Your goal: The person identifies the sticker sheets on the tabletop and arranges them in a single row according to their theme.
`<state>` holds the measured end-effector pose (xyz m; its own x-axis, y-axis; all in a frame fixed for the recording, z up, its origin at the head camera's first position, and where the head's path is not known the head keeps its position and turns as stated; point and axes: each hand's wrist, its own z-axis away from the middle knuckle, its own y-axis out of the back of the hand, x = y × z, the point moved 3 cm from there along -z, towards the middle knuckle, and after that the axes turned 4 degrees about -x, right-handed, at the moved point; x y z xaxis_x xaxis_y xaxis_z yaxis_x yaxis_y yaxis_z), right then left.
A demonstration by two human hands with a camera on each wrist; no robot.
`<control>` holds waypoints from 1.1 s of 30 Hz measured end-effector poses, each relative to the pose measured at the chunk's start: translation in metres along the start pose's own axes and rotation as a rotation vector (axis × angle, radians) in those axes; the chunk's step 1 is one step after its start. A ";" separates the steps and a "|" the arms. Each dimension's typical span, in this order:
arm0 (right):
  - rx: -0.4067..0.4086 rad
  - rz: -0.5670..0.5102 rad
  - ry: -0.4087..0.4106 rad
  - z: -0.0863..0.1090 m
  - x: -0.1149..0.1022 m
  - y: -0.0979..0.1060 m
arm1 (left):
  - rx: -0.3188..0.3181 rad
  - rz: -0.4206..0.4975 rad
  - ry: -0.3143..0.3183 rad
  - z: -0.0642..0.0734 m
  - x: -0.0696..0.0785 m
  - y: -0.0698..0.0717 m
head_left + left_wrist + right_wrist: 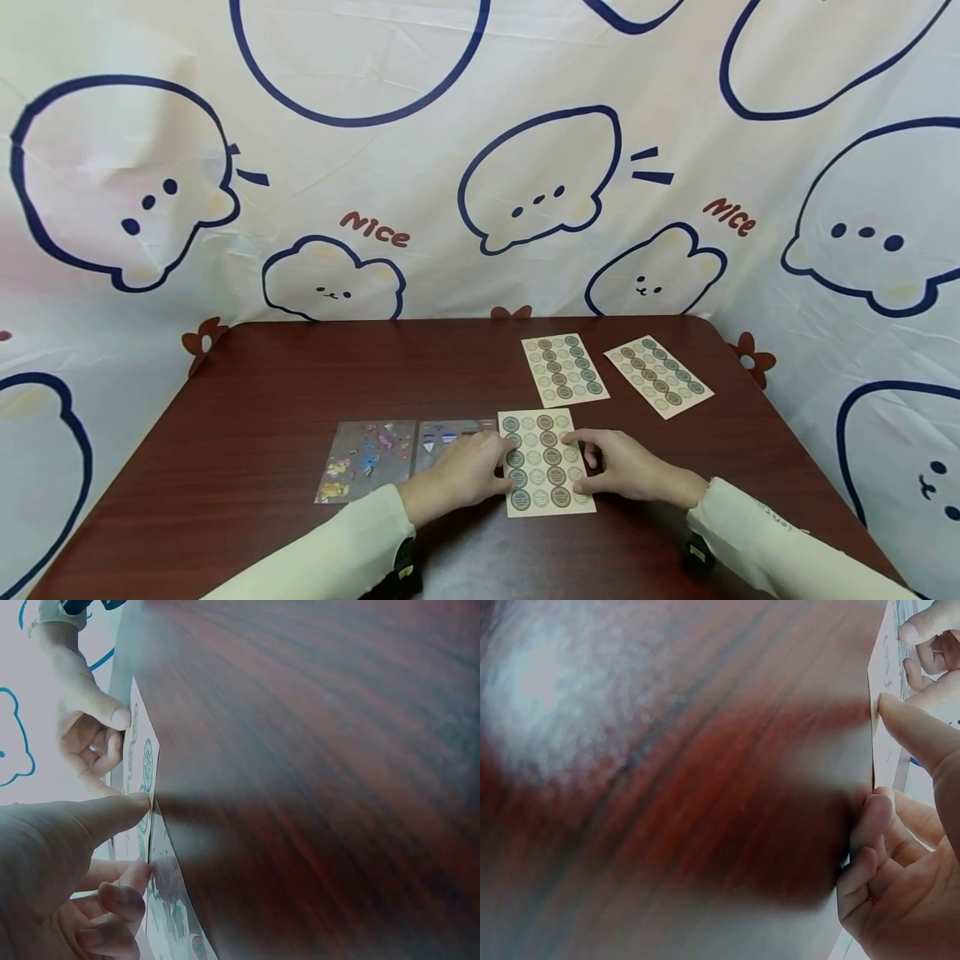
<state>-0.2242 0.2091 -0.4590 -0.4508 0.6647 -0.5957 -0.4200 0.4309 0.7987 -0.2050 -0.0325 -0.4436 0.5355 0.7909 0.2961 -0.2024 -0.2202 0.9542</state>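
Between the hands near the middle of the table lies a cream sheet of round stickers (533, 457), in columns of green, brown and pale circles. My left hand (467, 468) holds its left edge, thumb and forefinger spread apart along it. The right hand (633, 467) holds the opposite edge the same way. In the left wrist view, the left thumb (124, 814) rests on the sticker sheet (141, 761) with other fingers curled beside it. The right thumb (907, 724) lies on the sheet's edge in the right wrist view. Printing on the circles is too small to read.
Two similar sticker sheets lie behind, one upright-facing (566, 369) and one slanted (658, 377) at the right. A clear sheet with small colourful stickers (367, 462) lies at the left, its right part (442, 433) partly behind my left hand. A patterned cloth (435, 183) hangs behind the brown table (247, 467).
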 end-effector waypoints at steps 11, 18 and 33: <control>-0.027 -0.056 0.049 0.000 0.001 0.003 | 0.033 0.034 -0.001 0.004 -0.003 0.003; -0.007 -0.071 0.047 -0.003 0.000 0.016 | 0.099 0.072 0.009 0.002 -0.007 0.014; 0.084 -0.011 -0.020 -0.019 0.015 0.043 | 0.156 0.137 0.056 -0.019 -0.015 0.028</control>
<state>-0.2644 0.2262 -0.4350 -0.4302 0.6716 -0.6032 -0.3569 0.4872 0.7970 -0.2346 -0.0395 -0.4220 0.4645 0.7772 0.4246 -0.1385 -0.4098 0.9016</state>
